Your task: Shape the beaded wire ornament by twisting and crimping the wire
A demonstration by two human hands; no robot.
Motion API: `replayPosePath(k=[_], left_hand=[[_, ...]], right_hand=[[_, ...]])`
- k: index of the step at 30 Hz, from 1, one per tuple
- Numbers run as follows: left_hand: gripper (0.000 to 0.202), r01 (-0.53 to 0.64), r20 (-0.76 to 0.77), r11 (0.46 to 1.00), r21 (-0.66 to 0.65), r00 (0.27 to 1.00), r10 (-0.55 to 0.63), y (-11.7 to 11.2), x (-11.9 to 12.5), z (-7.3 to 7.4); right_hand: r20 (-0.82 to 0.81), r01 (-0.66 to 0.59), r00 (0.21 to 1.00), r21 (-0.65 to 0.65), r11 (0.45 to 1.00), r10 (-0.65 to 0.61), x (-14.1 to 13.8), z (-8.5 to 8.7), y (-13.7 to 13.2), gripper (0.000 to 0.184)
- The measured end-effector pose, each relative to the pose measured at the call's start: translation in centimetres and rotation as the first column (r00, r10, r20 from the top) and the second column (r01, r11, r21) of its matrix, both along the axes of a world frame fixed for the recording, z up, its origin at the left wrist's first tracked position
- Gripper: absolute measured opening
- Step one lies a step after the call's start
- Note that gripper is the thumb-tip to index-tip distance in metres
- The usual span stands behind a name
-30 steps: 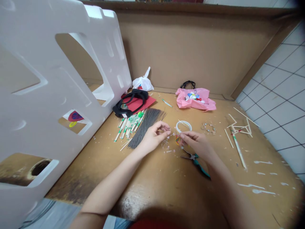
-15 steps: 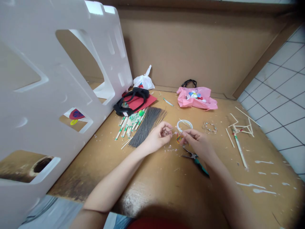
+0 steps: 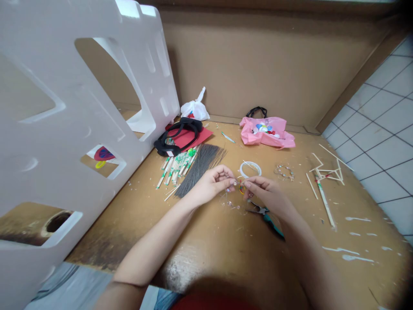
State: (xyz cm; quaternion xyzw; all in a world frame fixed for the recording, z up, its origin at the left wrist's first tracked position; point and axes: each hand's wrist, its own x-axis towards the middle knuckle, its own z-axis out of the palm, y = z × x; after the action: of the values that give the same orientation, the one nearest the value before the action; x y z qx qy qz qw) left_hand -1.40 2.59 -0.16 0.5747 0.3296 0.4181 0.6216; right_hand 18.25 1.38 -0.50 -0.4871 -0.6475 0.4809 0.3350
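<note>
Between my two hands hangs a thin wire strung with clear beads (image 3: 229, 203). My left hand (image 3: 219, 183) pinches one part of it between thumb and fingertips, close to a bead. Just to the right, my right hand (image 3: 258, 188) pinches the wire too, its fingertips almost meeting the left ones. Below the right hand lie teal-handled pliers (image 3: 268, 219), jaws toward the beads. A white ring-shaped coil (image 3: 250, 169) is just behind the hands, with a yellow and red loop (image 3: 241, 187) partly hidden by the fingers.
Left of my hands lie a bundle of dark wires (image 3: 196, 172), green-wrapped sticks (image 3: 176, 167) and a black head strap (image 3: 179, 137). A pink bag (image 3: 267, 132) stands at the back. To the right are a beaded wire ring (image 3: 284, 172) and a stick frame (image 3: 329, 174). A white plastic panel (image 3: 129, 26) rises at left.
My fingertips have come closer together at the beaded wire, and the right hand has shifted slightly. The hanging beads have swung a little lower.
</note>
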Motion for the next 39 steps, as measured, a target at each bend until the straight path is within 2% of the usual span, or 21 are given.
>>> replayPosePath(k=[3, 7, 13, 17, 21, 25, 30, 35, 39], left_hand=[[0.026, -0.039, 0.085, 0.994, -0.106, 0.995, 0.048, 0.3, -0.2, 0.1], [0.026, -0.12, 0.126, 0.983, -0.136, 0.983, 0.137, 0.3, -0.2, 0.3], [0.025, -0.138, 0.143, 0.982, -0.13, 0.977, 0.156, 0.3, -0.3, 0.2], [0.03, -0.117, 0.089, 0.987, -0.11, 0.988, 0.127, 0.2, -0.2, 0.2], [0.028, -0.034, -0.026, 0.998, -0.052, 0.999, 0.033, 0.0, 0.3, -0.3], [0.03, -0.052, -0.032, 0.998, -0.032, 0.998, 0.051, 0.2, 0.4, -0.8], [0.028, -0.079, 0.006, 0.996, -0.048, 0.997, 0.079, 0.3, 0.1, -0.7], [0.027, 0.004, -0.032, 1.0, -0.009, 0.999, -0.005, 0.2, 0.3, -0.9], [0.022, -0.06, -0.052, 0.998, 0.034, 0.997, 0.061, 0.4, 0.3, -1.4]], right_hand=[[-0.129, 0.006, 0.991, -0.078, 0.997, -0.016, 0.0, 0.4, 0.1, 0.029], [-0.199, -0.075, 0.979, -0.16, 0.984, 0.043, 0.0, 0.7, 0.1, 0.05], [-0.206, -0.085, 0.977, -0.157, 0.984, 0.052, 0.1, 0.2, 0.1, 0.041], [-0.184, -0.046, 0.983, -0.103, 0.994, 0.027, 0.3, -0.6, 0.2, 0.039], [-0.146, -0.008, 0.989, -0.031, 0.999, 0.003, -0.2, -1.2, 0.0, 0.034], [-0.21, 0.0, 0.978, -0.074, 0.997, -0.016, -0.6, -1.0, 0.0, 0.037], [-0.242, -0.015, 0.97, -0.169, 0.985, -0.027, -0.6, -0.8, 0.3, 0.038], [-0.187, 0.09, 0.976, -0.106, 0.99, -0.109, -1.0, -1.7, 0.3, 0.037], [-0.216, 0.061, 0.973, -0.122, 0.991, -0.086, -1.2, -1.4, 0.2, 0.039]])
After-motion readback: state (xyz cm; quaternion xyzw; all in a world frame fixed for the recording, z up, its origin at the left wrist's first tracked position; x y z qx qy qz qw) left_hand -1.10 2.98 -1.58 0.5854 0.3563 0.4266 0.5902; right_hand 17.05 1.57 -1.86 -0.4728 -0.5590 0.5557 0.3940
